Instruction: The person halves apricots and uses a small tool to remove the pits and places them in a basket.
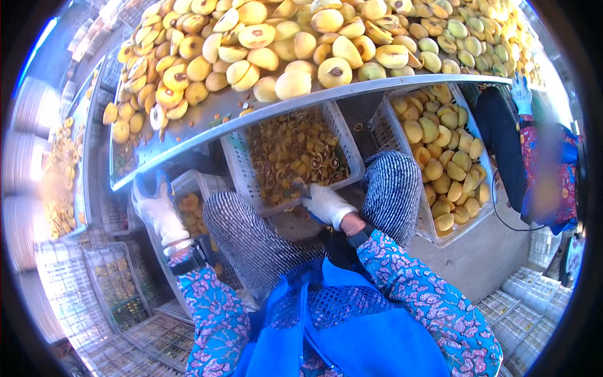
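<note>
My left hand (160,212), in a white glove with bluish fingers, is at the left front edge of the metal-rimmed table (301,101). Its fingers are apart, and no object shows between them. Below it is a plastic crate (181,181) of yellow fruit, partly covered by my arm and knee. My right hand (328,203), gloved in white, is at the near rim of a white crate (240,176) between my knees. Fruit pits and scraps (301,151) fill that crate. The right fingers are curled; a small blurred shape shows at their tips, too unclear to name.
Halved yellow peaches or apricots (254,37) are heaped on the table. A crate of fruit halves (447,165) stands right of my knee. Beyond it, another person's gloved hand (521,94) rests near the table edge. Crates (113,282) stand at left; a second fruit-strewn table (66,174) is behind.
</note>
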